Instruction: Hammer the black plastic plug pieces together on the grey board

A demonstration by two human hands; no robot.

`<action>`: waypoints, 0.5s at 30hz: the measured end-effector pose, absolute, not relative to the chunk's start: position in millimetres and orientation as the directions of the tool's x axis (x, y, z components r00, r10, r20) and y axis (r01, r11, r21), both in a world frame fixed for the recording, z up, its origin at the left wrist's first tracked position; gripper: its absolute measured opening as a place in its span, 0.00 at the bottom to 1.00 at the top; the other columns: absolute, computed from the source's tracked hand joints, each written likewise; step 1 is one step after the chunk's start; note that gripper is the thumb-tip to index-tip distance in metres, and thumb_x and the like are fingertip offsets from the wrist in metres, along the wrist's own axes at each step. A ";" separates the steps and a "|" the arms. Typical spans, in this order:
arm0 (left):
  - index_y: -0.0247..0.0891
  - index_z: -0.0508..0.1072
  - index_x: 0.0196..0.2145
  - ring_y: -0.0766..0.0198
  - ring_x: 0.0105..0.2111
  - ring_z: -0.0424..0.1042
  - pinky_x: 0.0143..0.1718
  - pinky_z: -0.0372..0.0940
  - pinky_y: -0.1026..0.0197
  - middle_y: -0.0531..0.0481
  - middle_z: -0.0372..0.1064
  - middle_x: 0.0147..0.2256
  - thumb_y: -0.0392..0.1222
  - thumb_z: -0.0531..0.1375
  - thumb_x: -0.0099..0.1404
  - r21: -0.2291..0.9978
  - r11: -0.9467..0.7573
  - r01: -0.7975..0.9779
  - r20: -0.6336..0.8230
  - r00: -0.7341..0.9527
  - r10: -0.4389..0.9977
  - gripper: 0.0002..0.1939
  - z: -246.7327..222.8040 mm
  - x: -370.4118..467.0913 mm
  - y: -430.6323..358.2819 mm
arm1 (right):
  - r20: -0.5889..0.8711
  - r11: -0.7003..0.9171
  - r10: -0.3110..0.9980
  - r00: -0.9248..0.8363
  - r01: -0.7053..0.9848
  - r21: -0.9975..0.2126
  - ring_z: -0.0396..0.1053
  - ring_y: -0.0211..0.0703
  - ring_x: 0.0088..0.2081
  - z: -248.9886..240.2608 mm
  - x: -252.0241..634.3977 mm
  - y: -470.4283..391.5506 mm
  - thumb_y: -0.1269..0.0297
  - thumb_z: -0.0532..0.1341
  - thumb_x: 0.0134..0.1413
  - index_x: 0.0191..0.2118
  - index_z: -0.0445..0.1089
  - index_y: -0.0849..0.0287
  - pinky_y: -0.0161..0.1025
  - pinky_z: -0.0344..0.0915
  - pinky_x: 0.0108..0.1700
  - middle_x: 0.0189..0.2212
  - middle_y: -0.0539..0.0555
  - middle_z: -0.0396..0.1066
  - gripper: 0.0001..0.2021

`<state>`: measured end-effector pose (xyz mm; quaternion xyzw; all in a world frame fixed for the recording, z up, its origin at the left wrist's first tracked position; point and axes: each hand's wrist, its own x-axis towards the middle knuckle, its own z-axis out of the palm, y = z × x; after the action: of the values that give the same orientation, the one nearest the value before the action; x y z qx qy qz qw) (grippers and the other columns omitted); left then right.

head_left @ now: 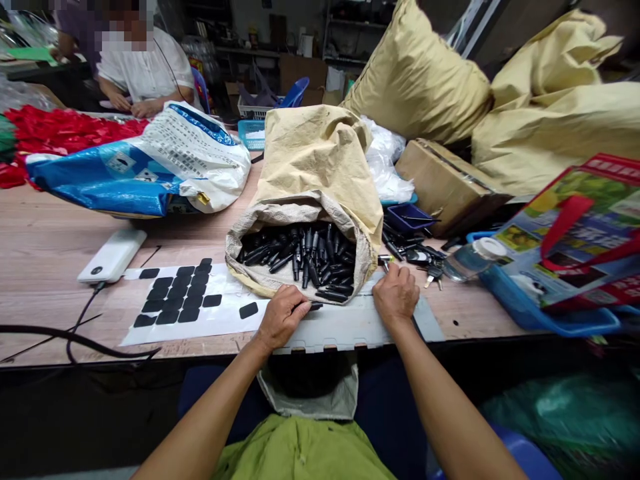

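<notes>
A beige woven sack (320,160) lies on its side on the table, its mouth facing me, with many slim black plastic parts (313,257) heaped inside. Just in front of the sack's lip, my left hand (283,317) is closed on a slim black part (315,307), whose end sticks out past the thumb. My right hand (397,293) is curled into a fist at the right of the sack mouth. A small shiny metal piece (385,260) shows just beyond its knuckles; what the fist holds is hidden. Below both hands lies a pale grey board (335,333).
Black rounded stickers (177,293) lie on a white sheet at left, near a white power bank (113,257) with a cable. A blue-white bag (150,163) stands behind. Keys (434,273), a clear bottle (473,260) and a blue basket (525,300) are right. Someone sits across.
</notes>
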<state>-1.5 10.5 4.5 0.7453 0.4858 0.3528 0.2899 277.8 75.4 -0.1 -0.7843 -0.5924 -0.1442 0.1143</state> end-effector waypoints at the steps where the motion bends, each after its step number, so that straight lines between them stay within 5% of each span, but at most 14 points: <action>1: 0.39 0.74 0.32 0.58 0.39 0.65 0.45 0.59 0.55 0.50 0.68 0.33 0.44 0.55 0.74 0.773 -0.364 0.520 0.247 0.281 0.927 0.14 4.7 -1.4 10.4 | 0.363 -0.272 0.896 0.256 0.962 -0.009 0.65 0.55 0.47 -0.1 277.8 75.3 0.68 0.53 0.65 0.55 0.67 0.63 0.44 0.55 0.40 0.45 0.63 0.68 0.15; 15: 0.38 0.74 0.31 0.59 0.38 0.65 0.44 0.60 0.55 0.49 0.68 0.32 0.43 0.55 0.73 0.751 -0.392 0.532 0.282 0.279 0.918 0.13 5.8 0.4 7.9 | 0.378 -0.271 0.893 0.246 0.963 0.013 0.66 0.54 0.46 0.7 277.8 75.5 0.69 0.54 0.64 0.53 0.67 0.62 0.44 0.55 0.39 0.44 0.62 0.69 0.14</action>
<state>0.4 7.9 5.8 0.7532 0.4811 0.3590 0.2689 277.8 75.5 0.7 -0.7814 -0.5936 -0.1571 0.1113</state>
